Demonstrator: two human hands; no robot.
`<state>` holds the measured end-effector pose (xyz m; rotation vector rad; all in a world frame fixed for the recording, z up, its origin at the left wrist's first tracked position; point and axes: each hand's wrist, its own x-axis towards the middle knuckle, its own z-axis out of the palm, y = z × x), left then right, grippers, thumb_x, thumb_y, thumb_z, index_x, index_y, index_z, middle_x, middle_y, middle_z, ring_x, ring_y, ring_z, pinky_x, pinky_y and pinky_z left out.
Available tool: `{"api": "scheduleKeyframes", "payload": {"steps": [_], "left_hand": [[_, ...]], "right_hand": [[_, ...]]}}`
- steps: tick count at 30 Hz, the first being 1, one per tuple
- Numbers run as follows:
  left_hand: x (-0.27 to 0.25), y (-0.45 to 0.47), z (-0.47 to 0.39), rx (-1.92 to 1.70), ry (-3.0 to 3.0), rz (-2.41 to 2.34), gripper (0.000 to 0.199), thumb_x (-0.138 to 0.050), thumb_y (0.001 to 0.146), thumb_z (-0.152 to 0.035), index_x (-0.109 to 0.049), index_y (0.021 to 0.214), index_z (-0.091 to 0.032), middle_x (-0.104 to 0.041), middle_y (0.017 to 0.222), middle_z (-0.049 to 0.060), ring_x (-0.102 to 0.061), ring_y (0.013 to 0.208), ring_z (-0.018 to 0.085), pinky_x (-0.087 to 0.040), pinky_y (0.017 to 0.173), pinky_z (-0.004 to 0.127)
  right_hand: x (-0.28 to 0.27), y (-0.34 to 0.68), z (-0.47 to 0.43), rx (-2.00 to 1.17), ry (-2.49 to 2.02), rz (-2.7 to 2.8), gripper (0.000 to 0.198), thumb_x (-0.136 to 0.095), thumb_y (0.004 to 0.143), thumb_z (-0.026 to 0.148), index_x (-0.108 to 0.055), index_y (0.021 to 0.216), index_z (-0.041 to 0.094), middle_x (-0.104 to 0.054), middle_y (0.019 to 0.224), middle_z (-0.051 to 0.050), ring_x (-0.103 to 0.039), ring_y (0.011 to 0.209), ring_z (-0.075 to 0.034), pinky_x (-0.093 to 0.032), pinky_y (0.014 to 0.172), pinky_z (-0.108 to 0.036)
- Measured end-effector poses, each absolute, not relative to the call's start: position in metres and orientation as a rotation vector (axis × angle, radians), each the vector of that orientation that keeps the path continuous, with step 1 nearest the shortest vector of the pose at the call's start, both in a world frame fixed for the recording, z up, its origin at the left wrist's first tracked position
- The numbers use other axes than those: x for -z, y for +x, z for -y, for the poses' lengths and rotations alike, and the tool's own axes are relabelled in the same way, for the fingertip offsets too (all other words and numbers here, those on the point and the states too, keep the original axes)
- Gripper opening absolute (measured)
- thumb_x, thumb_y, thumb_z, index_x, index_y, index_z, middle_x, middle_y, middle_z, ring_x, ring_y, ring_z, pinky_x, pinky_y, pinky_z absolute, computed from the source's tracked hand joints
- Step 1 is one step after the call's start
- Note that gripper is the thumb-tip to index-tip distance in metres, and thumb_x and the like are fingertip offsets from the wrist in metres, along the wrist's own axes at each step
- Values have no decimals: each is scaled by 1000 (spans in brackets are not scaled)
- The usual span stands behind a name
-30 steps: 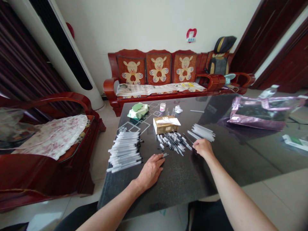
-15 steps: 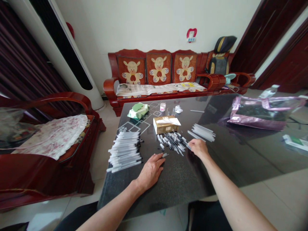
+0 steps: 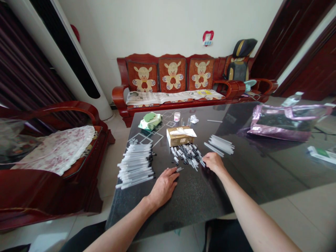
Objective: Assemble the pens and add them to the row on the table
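Note:
My left hand [image 3: 165,185] lies flat on the dark glossy table [image 3: 194,199], fingers stretched out. Its fingertips are beside a small clear-and-dark pen piece [image 3: 179,169]. At the right edge of a loose pile of black and clear pen parts [image 3: 187,154], my right hand [image 3: 214,162] is closed, with thumb and forefinger pinched on a slim pen part. The fingers partly hide this part. To the left lies a stack of pens with frosted barrels and black ends [image 3: 136,164]. Several frosted empty-looking tubes [image 3: 220,144] lie beyond my right hand.
Behind the pile stands a gold tissue box [image 3: 181,136]. Farther back are a green wipes pack [image 3: 150,121], a small white cup [image 3: 177,116] and crumpled tissue [image 3: 194,119]. A purple-edged clear bag [image 3: 283,133] sits at the right, near a bottle [image 3: 292,99].
My right hand has moved slightly left, closer in to the pile of pen parts, and the pile's right edge has shifted a little. My left hand stays in place.

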<state>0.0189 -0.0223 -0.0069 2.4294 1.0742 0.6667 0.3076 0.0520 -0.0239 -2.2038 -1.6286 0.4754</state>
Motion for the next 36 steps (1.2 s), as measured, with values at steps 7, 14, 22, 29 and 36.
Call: {"api": "scheduleKeyframes", "payload": {"steps": [7,14,22,29,36], "left_hand": [[9,18,21,-667,2441,-1104,36,-50,83,-12,-56,118,-20,-50,132,9,-45,123,21,-30,108,43],[11,18,22,-691,2429,-1116,36,-49,84,-12,-57,117,-20,-51,131,8,-46,122,21,-32,108,43],[12,19,23,-701,2421,-1106,34,-46,85,-12,-58,116,-19,-53,129,9,-47,121,20,-32,107,43],[11,18,23,-720,2415,-1109,34,-46,85,-12,-58,116,-20,-53,129,9,-48,120,20,-33,107,43],[11,19,24,-711,2393,-1119,34,-46,85,-11,-59,115,-21,-53,129,8,-48,120,21,-33,107,43]], "right_hand": [[27,312,-49,-533,-2195,1571,16,-59,72,28,-70,71,17,-62,47,0,-55,41,-10,-36,42,-18],[25,323,-50,-542,-2156,1491,23,-53,79,34,-68,74,17,-63,49,0,-54,38,-10,-35,40,-19],[25,307,-46,-400,-2172,1629,17,-56,75,28,-69,71,20,-66,58,-2,-60,52,-13,-36,47,-20],[25,308,-49,-357,-2263,1582,18,-56,74,32,-70,72,22,-67,61,-3,-61,55,-15,-35,48,-22],[28,308,-50,-387,-2205,1555,18,-55,75,32,-70,75,21,-66,60,-3,-60,51,-14,-38,47,-21]]}}
